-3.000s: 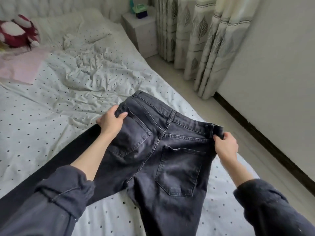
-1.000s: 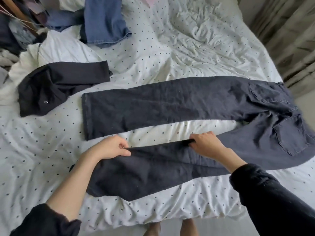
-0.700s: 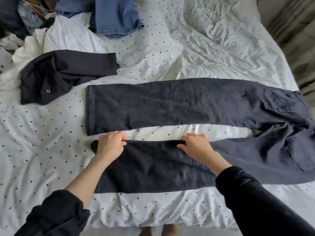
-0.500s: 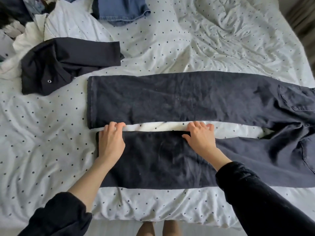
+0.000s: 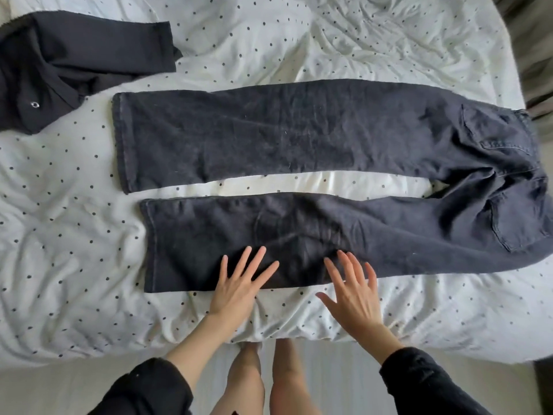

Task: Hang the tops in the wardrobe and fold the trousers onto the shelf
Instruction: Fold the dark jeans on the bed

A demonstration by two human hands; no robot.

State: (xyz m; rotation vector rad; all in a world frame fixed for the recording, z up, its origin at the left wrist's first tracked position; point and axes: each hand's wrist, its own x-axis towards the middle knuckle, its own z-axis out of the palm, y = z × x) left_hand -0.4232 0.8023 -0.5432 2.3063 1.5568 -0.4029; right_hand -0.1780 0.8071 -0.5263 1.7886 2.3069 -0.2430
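Note:
A pair of dark grey jeans (image 5: 299,136) lies flat across the bed, back pockets up, waist at the right, both legs spread apart and pointing left. My left hand (image 5: 239,286) lies flat with fingers spread on the near edge of the closer leg. My right hand (image 5: 353,292) is also flat with spread fingers, its fingertips on the same near edge a little to the right. Neither hand holds anything.
A black top (image 5: 59,64) lies crumpled at the far left, close to the hem of the far leg. The bed's white dotted sheet (image 5: 74,250) is wrinkled all around. The bed edge and my bare legs (image 5: 263,381) are just below my hands.
Both hands have slid from the far edge of the near leg back to its near edge, fingers now spread flat. The view has tilted down and closer.

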